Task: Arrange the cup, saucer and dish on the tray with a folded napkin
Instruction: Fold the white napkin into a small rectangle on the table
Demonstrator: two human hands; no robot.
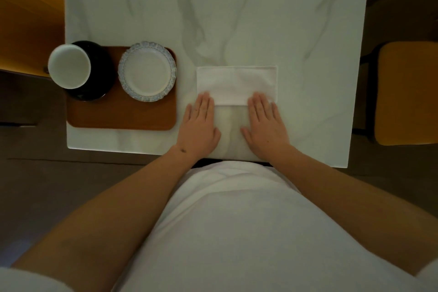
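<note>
The cup (70, 66) on its saucer (94, 71) sits left of the dish (147, 71) on the tray (123, 114), with the napkin (237, 84) on the table (237, 19) to the right.

Head-worn view, looking steeply down, table (237, 19) close

Item count, as observed: one tray (123, 114); one cup (69, 66); one dark saucer (99, 71); one pale dish (147, 71) with a ruffled rim; one white napkin (237, 84); one marble-patterned counter (237, 12). Two hands were present: one left hand (200, 125) and one right hand (265, 125). One yellow-seated chair (407, 92) was also visible.
</note>
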